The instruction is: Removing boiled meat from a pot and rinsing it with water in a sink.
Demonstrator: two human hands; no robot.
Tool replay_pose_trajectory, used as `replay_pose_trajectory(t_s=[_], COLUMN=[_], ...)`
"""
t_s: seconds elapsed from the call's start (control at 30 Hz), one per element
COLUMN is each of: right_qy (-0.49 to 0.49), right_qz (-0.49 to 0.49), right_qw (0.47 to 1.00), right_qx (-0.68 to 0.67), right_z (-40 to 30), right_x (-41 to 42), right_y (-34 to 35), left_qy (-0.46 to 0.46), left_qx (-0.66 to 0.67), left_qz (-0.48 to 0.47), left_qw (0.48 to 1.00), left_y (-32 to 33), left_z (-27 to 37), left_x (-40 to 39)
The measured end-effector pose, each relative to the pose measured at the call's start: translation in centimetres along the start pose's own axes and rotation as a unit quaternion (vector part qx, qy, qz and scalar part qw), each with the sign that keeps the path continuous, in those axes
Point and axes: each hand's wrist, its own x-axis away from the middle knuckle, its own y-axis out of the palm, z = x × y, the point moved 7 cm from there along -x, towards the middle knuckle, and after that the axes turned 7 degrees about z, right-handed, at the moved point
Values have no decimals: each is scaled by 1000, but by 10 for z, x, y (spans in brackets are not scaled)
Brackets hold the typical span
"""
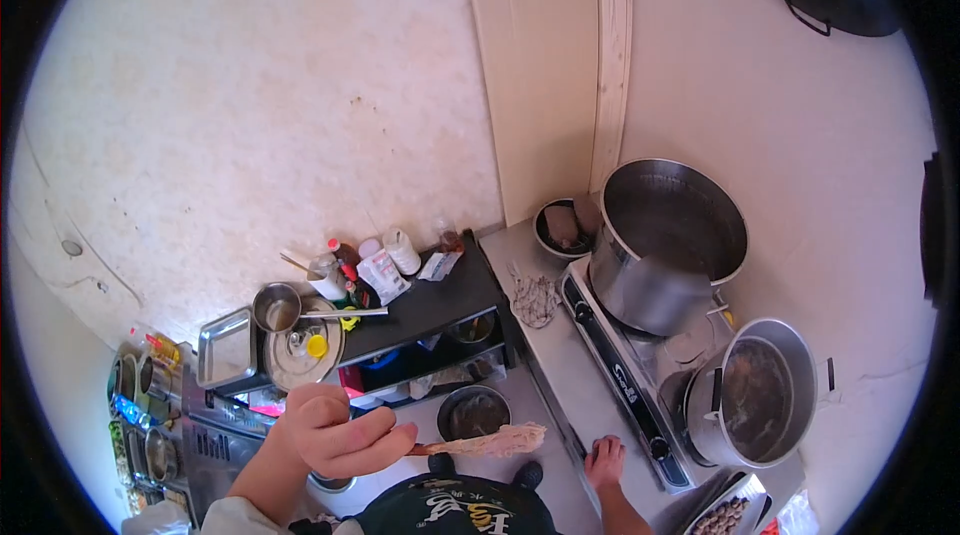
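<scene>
My left hand (337, 430), raised in front of my apron, grips the brown end of a thin stick-like handle. A pale, stringy, meat-like mass (502, 442) covers the other end, which points right; what it is exactly I cannot tell. Below it on the floor stands a dark round pot (474, 391). My right hand (604, 460) rests on the steel counter (559, 377), holding nothing, beside the two-burner gas stove (622, 385). On the stove stand a tall steel stockpot (615, 265) and an aluminium pot (804, 377) of brown liquid.
A bowl with brown blocks (562, 226) and a tangled mesh-like bundle (534, 300) lie by the stove. A tray of small brown pieces (721, 517) sits at lower right. Bottles, a long-handled saucepan (277, 308) and a steel tray (227, 347) top the black shelf (427, 302).
</scene>
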Motion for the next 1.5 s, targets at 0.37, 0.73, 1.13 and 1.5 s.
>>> replay_pose_trajectory(t_s=[0.37,0.73,1.13,1.5], right_qy=[-4,-7,-7,-4], right_qz=[3,-27,18,27], right_qw=[1000,999,1000,1000], right_qx=[-10,21,-6,7], right_z=[-7,-9,0,2], right_x=[-8,-3,-6,-1], right_y=[-7,-5,0,-6], left_qy=[3,180,231,-110], left_qx=[11,-72,-143,-12], left_qz=[-6,236,391,221], left_qw=[1000,952,879,969], left_y=[-5,-81,-93,-86], left_z=[4,56,53,14], left_x=[-8,-54,-53,10])
